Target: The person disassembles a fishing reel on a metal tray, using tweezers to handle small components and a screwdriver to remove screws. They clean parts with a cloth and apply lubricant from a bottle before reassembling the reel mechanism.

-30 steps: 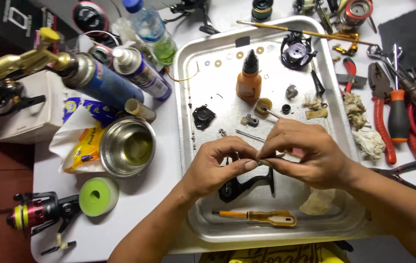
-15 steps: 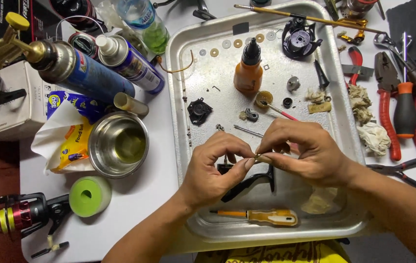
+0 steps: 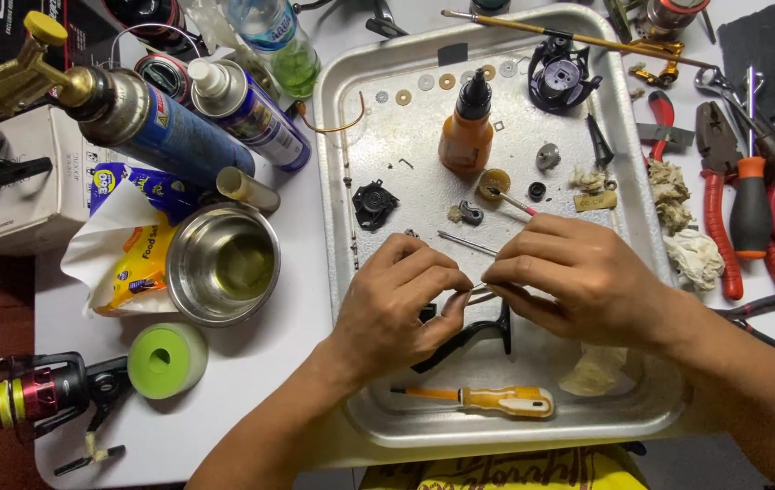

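Both hands: left hand (image 3: 396, 304) & right hand (image 3: 578, 277) fingers pinched on thin metal pin (image 3: 478, 292), mid tray (image 3: 342, 181).
Room: tight; screwdriver (image 3: 487, 399) near front rim, oil bottle (image 3: 466, 127) behind.
Bench: steel bowl (image 3: 222, 263) left of tray, pliers (image 3: 723, 181) right.

- Ahead of the fingers, bare tray (image 3: 405, 195) floor runs up to the orange bottle (image 3: 465, 136), dotted with small parts.
- Just beyond the right hand (image 3: 587, 277), a thin brush (image 3: 510, 200) and pin lie across the way.
- Behind the fingertips, the screwdriver (image 3: 496, 399) bars the near rim.
- Left of the left hand (image 3: 396, 304), the steel bowl (image 3: 222, 263) crowds the tray's edge.
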